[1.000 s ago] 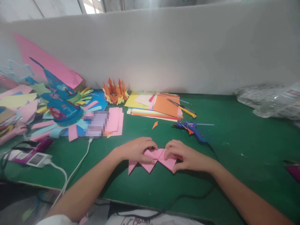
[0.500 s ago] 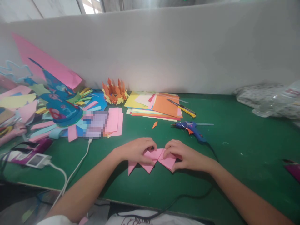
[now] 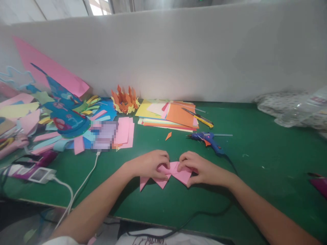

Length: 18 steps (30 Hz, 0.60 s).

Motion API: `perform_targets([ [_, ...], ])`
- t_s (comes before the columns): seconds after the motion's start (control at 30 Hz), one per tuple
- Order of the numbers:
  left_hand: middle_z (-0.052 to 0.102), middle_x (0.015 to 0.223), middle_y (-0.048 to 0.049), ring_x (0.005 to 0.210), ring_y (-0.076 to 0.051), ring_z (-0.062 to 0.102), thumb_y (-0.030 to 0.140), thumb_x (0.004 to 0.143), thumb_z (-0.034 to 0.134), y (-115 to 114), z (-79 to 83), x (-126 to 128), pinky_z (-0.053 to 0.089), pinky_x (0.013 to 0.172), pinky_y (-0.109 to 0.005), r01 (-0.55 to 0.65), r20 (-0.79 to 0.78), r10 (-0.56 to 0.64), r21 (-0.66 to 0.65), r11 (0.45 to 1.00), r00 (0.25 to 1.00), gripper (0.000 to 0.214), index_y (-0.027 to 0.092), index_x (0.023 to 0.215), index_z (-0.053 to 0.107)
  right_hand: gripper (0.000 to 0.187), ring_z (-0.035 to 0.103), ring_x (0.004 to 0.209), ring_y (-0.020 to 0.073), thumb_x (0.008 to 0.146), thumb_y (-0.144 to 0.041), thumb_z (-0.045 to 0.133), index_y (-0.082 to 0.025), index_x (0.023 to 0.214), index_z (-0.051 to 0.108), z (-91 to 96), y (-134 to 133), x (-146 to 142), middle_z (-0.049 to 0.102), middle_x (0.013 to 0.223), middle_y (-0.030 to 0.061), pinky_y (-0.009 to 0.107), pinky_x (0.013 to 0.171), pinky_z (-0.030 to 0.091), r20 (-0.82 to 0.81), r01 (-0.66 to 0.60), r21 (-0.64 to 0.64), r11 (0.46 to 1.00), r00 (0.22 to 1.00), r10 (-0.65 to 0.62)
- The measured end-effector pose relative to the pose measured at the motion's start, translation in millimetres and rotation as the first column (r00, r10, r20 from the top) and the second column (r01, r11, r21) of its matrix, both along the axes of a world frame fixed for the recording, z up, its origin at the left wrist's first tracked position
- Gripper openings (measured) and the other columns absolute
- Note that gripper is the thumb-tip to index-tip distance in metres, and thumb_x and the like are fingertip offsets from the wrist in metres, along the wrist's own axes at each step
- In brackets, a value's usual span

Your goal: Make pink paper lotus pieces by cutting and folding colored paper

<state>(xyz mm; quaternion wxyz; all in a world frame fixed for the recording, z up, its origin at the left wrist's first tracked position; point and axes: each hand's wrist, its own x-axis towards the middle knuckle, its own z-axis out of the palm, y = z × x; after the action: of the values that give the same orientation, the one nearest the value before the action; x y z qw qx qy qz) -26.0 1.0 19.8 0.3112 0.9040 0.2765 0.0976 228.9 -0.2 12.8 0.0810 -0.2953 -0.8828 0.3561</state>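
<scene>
Observation: the pink folded paper [image 3: 176, 173] lies flat near the middle of the tabletop [image 3: 255, 153], towards its front edge, with pointed flaps sticking out on both sides and below.

The left hand [image 3: 150, 164] covers the paper's left half, and the right hand [image 3: 201, 168] covers its right half. On both hands the fingers are curled and grasp the paper, with the fingertips meeting close to its centre. Whether either thumb sits under a flap cannot be told.

Risks, as judged:
- The two hands press close together on thin paper. Uneven pressure could slide one half over the other and set a crooked crease.
- The lower points project past the hands unsupported, so a dragged wrist could bend or tear them.
- The blue glue gun [image 3: 208, 139] lies just beyond the right hand, towards the back edge, and its dark cord [image 3: 194, 214] runs under the right forearm and off the front edge. A forearm movement could snag the cord and pull the nozzle towards the paper or the skin. Whether the gun is hot cannot be told.
- The yellow utility knife [image 3: 200, 118] rests on the stack of coloured sheets [image 3: 163, 117] farther back. Whether its blade is out is too small to confirm, so a blind reach there carries a cut hazard.
</scene>
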Motion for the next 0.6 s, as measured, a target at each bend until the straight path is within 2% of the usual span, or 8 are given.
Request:
perform_targets([
  [0.37, 0.058, 0.107, -0.0065, 0.097, -0.019, 0.055, 0.032, 0.076, 0.069, 0.8, 1.6, 2.5, 0.042, 0.085, -0.027, 0.015, 0.037, -0.014, -0.03, 0.999, 0.999, 0.022, 0.017, 0.09, 0.061, 0.052, 0.046, 0.104, 0.0237, 0.068, -0.059, 0.068, -0.023, 0.107, 0.065, 8.1, -1.9, 1.4, 0.048, 0.109, 0.008, 0.036, 0.091, 0.036, 0.018, 0.009, -0.006, 1.0, 1.0, -0.008],
  [0.53, 0.058, 0.107, -0.006, 0.099, -0.019, 0.054, 0.03, 0.072, 0.073, 0.4, 0.8, 2.8, 0.04, 0.088, -0.027, 0.02, 0.044, -0.018, -0.041, 0.999, 0.999, 0.025, 0.017, 0.09, 0.061, 0.032, 0.048, 0.1, 0.0203, 0.089, -0.046, 0.049, -0.024, 0.104, 0.067, 5.0, -0.3, 3.1, 0.052, 0.103, 0.0072, 0.034, 0.089, 0.037, 0.001, -0.004, 0.049, 0.999, 1.0, 0.004],
  [0.6, 0.058, 0.105, -0.0055, 0.097, -0.018, 0.054, 0.031, 0.073, 0.072, 0.4, 1.2, 3.3, 0.04, 0.087, -0.027, 0.028, 0.048, -0.026, -0.038, 0.999, 0.999, 0.026, 0.018, 0.092, 0.06, 0.032, 0.049, 0.099, 0.0204, 0.088, -0.047, 0.052, -0.024, 0.103, 0.068, 4.1, -0.1, 3.8, 0.053, 0.102, 0.0073, 0.034, 0.088, 0.038, -0.003, -0.004, 0.059, 0.998, 1.0, 0.005],
])
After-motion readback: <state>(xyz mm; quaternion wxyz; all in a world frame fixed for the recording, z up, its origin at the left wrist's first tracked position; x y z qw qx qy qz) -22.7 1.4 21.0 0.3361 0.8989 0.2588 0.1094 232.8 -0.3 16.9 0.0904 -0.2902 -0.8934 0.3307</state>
